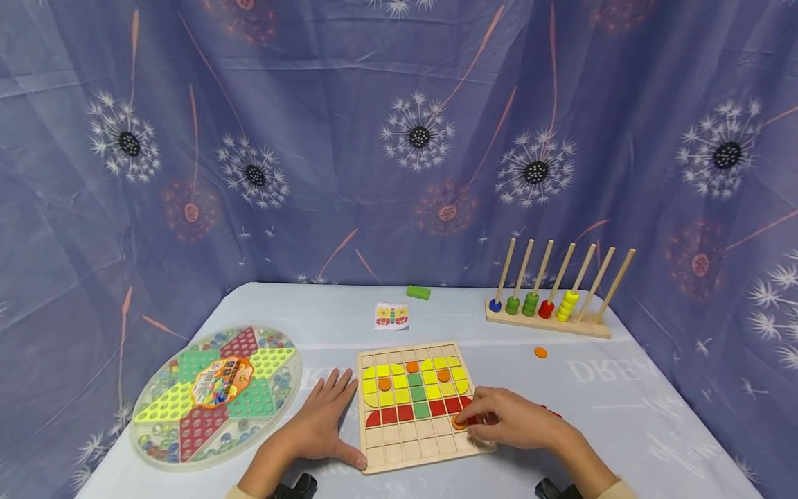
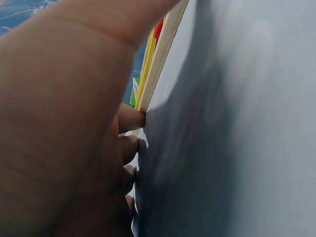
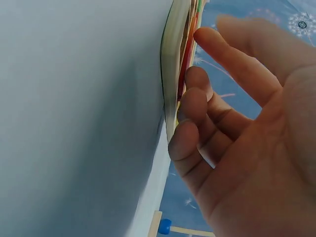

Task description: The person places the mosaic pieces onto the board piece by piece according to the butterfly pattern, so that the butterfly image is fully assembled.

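Observation:
A wooden grid board lies on the table, with yellow, red and green pieces and orange discs forming a butterfly pattern. My left hand rests spread beside its left edge, thumb touching the near left corner. In the left wrist view, fingertips lie against the board's side. At the board's right side, my right hand pinches an orange disc just below the red row. The right wrist view shows that hand's other fingers curled by the board edge; the disc is hidden there.
A butterfly picture card and a green block lie behind the board. A bead abacus stands back right, near a loose orange disc. Red pieces lie partly behind the right hand. A round marble game board fills the left.

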The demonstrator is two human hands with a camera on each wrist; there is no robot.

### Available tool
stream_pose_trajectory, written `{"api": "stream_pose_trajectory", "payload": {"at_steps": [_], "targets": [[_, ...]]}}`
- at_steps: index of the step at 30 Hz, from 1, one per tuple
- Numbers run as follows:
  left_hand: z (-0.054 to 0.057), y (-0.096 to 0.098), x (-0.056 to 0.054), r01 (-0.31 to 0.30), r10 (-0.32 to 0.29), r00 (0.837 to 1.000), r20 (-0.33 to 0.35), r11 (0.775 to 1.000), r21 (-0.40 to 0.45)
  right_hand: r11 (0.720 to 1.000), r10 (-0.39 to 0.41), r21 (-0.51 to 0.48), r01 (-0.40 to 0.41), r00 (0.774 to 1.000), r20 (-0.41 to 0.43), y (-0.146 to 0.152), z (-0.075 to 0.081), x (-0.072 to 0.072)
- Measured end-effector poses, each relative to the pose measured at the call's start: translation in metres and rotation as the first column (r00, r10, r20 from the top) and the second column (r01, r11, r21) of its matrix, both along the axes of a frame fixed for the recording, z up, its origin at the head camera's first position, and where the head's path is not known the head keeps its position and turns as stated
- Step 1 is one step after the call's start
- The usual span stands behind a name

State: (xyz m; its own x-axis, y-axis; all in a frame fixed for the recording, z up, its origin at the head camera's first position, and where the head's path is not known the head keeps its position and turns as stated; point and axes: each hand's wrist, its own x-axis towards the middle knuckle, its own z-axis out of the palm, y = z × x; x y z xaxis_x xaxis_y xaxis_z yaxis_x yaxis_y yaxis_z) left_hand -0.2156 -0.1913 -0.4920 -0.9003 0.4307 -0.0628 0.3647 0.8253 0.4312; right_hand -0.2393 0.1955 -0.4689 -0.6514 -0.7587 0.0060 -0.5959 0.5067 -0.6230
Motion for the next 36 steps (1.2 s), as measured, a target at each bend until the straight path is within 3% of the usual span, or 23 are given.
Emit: {"api": "stream_pose_trajectory", "payload": {"at_steps": [5,11,20,25,29,36], "targets": [[0.0,-0.001,0.0,0.006,-0.006,1.0,-0.002,1.0,-0.007,0.997,-0.067,-0.031,0.069,0.996,0.059,0.014,0.005,-0.005],[-0.001,0.0,-0.001,0.012,-0.012,1.0,-0.014,1.0,-0.009,0.982,-0.161,-0.086,0.166,0.985,0.069,0.057,0.007,-0.015],[0.0,-0.001,-0.001,0.006,-0.006,1.0,-0.003,1.0,0.0,0.946,-0.32,-0.016,0.323,0.943,0.088,0.11,0.002,-0.017],[0.0,-0.001,-0.001,0.007,-0.007,1.0,-0.009,1.0,0.0,0.951,-0.308,0.001,0.311,0.942,0.133,0.113,-0.003,-0.016],[0.0,-0.001,0.0,0.007,-0.007,1.0,-0.009,1.0,0.0,0.957,-0.29,0.012,0.29,0.953,0.093,0.108,-0.007,-0.017],[-0.001,-0.001,0.0,0.011,-0.011,1.0,-0.016,1.0,-0.011,0.935,-0.346,0.083,0.344,0.938,0.017,0.095,-0.004,-0.016]]}}
